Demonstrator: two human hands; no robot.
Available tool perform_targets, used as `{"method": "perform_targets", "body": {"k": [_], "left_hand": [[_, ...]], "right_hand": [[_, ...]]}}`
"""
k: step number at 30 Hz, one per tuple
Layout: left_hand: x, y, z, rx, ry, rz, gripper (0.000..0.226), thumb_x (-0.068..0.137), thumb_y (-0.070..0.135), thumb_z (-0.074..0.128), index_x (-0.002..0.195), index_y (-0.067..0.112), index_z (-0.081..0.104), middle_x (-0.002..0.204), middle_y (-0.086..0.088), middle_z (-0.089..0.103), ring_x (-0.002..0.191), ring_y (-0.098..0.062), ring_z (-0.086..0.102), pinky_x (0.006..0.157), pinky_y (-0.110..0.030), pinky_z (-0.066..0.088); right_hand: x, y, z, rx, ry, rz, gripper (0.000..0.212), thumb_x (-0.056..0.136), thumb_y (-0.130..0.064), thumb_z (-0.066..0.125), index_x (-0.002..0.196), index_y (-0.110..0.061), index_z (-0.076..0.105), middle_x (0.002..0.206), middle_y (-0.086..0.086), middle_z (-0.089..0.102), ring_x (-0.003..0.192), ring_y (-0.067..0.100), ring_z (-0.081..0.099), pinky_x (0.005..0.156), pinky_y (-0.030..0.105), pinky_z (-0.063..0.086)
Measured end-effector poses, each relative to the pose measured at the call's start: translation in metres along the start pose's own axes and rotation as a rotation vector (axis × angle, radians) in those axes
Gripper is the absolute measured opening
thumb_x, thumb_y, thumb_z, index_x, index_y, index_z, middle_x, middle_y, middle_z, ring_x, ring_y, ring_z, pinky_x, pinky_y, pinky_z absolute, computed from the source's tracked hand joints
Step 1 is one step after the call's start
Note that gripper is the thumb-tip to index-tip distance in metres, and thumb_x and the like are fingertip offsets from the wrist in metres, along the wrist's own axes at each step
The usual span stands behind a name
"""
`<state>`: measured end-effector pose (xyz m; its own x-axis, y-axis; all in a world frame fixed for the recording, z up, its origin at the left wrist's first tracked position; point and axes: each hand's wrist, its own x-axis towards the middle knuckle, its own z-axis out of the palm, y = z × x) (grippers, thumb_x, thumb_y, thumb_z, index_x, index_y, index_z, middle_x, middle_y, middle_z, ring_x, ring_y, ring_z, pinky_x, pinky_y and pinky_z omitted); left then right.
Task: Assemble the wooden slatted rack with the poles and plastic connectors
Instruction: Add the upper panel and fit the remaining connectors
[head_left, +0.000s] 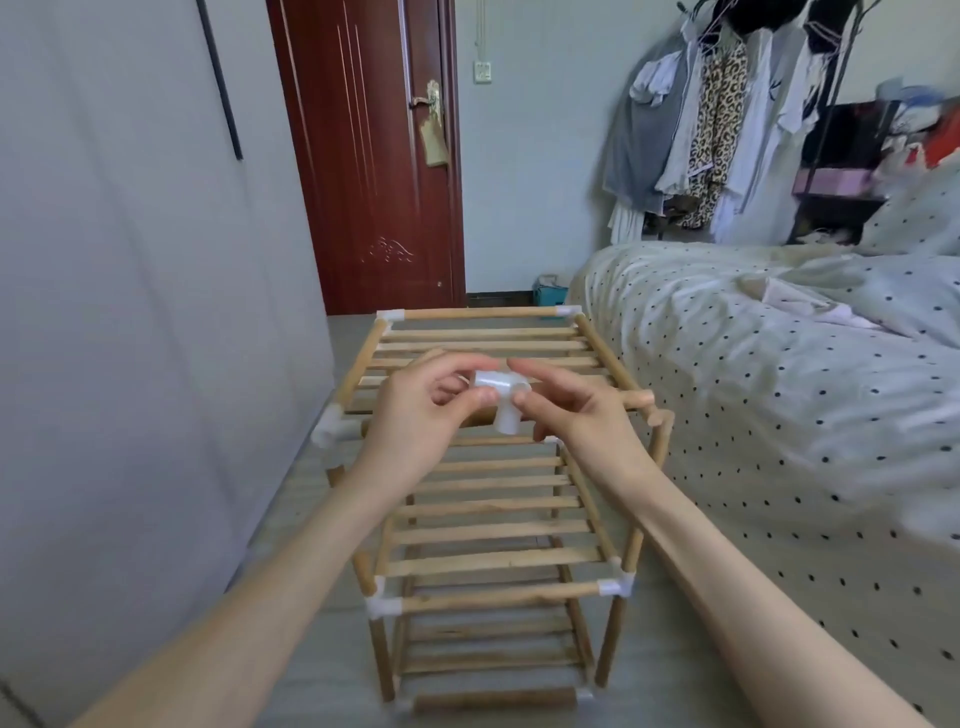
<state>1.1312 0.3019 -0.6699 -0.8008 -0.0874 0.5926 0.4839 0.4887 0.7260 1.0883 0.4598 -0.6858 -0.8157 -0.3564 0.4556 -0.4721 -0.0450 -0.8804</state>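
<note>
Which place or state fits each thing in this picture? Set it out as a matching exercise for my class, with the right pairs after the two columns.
Things
1. white plastic connector
2. wooden rack
3. red-brown door
4. spotted bedcover

Places or states
A. shut, in the far wall
B. on the right, crumpled
C. pinched between both hands
D. standing on the floor, beneath the hands

Pairs: 1-C, 2-D, 3-A, 4-B. The left hand and right hand both hold the connector.

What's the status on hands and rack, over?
Both hands, left and right, pinch one white connector above the rack. Near-right top corner pole end bare, no connector. Nothing in the way.
</note>
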Motion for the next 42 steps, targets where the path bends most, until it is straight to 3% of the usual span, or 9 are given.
{"method": "perform_targets", "body": {"k": [3,9,12,16,20,26,29,33,42], "left_hand": [[0.016,0.005,0.029,0.021,-0.062,0.054,0.035,0.083,0.008,0.067,0.097,0.04,0.063,0.087,0.012,0.061,0.077,0.006,0.058,0.073,-0.008,0.045],[0.04,0.008,0.076,-0.016,-0.165,0.038,0.055,0.086,0.017,0.065,0.133,0.034,0.041,0.107,0.02,0.059,0.09,0.004,0.06,0.08,-0.008,0.044],[0.039,-0.005,0.09,0.334,-0.33,0.021,0.07,0.085,0.032,0.064,0.144,0.036,0.026,0.126,0.013,0.052,0.108,-0.007,0.053,0.095,-0.027,0.044],[0.036,-0.015,0.094,0.711,-0.391,0.178,0.047,0.093,0.038,0.052,0.138,0.04,0.039,0.128,0.015,0.055,0.109,-0.011,0.056,0.09,-0.035,0.047],[0.041,-0.016,0.082,0.695,-0.403,0.154,0.039,0.094,0.037,0.051,0.133,0.041,0.047,0.112,0.017,0.06,0.077,-0.007,0.05,0.077,-0.029,0.046],[0.034,-0.027,0.053,0.711,-0.472,0.163,0.02,0.092,0.035,0.054,0.112,0.033,0.057,0.072,0.022,0.046,0.063,0.007,0.044,0.061,-0.017,0.034],[0.029,-0.026,0.048,0.744,-0.492,0.184,0.019,0.091,0.041,0.052,0.108,0.032,0.055,0.082,0.021,0.051,0.068,0.005,0.045,0.064,-0.02,0.04],[0.024,-0.016,0.063,0.739,-0.476,0.246,0.036,0.09,0.051,0.047,0.122,0.034,0.05,0.11,0.022,0.051,0.08,0.002,0.044,0.074,-0.019,0.035],[0.022,-0.017,0.074,0.684,-0.391,0.288,0.036,0.089,0.047,0.044,0.115,0.026,0.059,0.106,0.015,0.06,0.077,0.001,0.046,0.068,-0.016,0.033]], "right_hand": [[-0.002,0.011,-0.025,-0.028,0.035,0.002,0.029,0.086,-0.01,0.065,0.112,-0.023,0.063,0.059,-0.015,0.058,0.059,-0.001,0.05,0.06,0.014,0.043],[-0.001,0.014,-0.073,0.027,0.278,-0.02,0.024,0.086,-0.006,0.063,0.107,-0.019,0.063,0.072,0.002,0.064,0.06,0.004,0.056,0.059,0.014,0.043],[-0.003,0.026,-0.095,0.048,0.44,0.033,0.024,0.09,-0.009,0.058,0.111,-0.021,0.059,0.081,0.002,0.065,0.067,0.01,0.059,0.062,0.019,0.048],[-0.004,0.055,-0.108,-0.041,0.563,0.171,0.02,0.095,-0.019,0.053,0.114,-0.025,0.052,0.102,0.007,0.067,0.087,0.013,0.063,0.073,0.019,0.046],[-0.002,0.067,-0.102,0.039,0.544,0.258,0.01,0.097,-0.022,0.047,0.104,-0.029,0.047,0.102,0.013,0.061,0.088,0.026,0.064,0.083,0.038,0.054],[-0.013,0.052,-0.091,0.077,0.389,0.234,0.015,0.096,-0.016,0.05,0.109,-0.021,0.053,0.088,0.012,0.06,0.075,0.022,0.066,0.065,0.028,0.056],[-0.02,0.049,-0.089,0.033,0.344,0.187,0.02,0.095,-0.01,0.052,0.103,-0.027,0.059,0.094,0.021,0.055,0.086,0.031,0.063,0.068,0.025,0.057],[-0.028,0.048,-0.09,0.012,0.322,0.15,0.024,0.092,-0.003,0.055,0.108,-0.019,0.062,0.089,0.012,0.051,0.08,0.019,0.061,0.074,0.027,0.057],[-0.032,0.053,-0.096,-0.619,0.393,-0.115,0.036,0.084,-0.006,0.067,0.116,-0.022,0.064,0.093,0.0,0.054,0.081,0.007,0.057,0.077,0.009,0.046]]}}
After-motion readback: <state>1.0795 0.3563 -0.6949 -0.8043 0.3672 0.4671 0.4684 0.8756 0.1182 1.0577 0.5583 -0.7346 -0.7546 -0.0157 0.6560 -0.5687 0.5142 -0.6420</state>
